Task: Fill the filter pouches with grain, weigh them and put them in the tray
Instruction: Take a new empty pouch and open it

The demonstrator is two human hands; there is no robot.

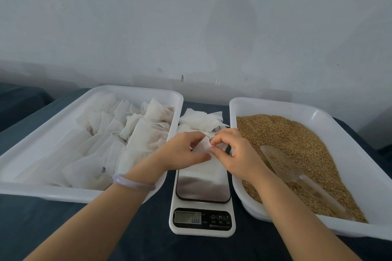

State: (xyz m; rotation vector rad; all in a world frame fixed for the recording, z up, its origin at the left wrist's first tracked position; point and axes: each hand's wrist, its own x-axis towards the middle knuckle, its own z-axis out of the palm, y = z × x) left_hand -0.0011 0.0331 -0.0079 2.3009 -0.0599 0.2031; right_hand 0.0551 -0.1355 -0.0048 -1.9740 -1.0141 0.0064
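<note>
While both hands pinch one empty filter pouch (pixel 203 146) above the scale (pixel 202 203), the left hand (pixel 182 150) and right hand (pixel 235 150) grip opposite edges. Scale buttons read "M" and "T"; its display is illegible. Filled pouches' tray (pixel 53 192) lies at nine o'clock, grain (pixel 297 144) at three.

The filter pouches (pixel 131 133) at nine o'clock look like thin, matt, fibrous white paper-cloth. Their tray (pixel 53 133) is smooth, glossy white plastic, as is the grain tray (pixel 350 144) at three o'clock. The grain (pixel 286 133) is dry, rough, tan. The scoop (pixel 286 167) is clear plastic. The scale (pixel 202 188) carries a shiny metal platform; the surface (pixel 63 229) is dark matt cloth.
</note>
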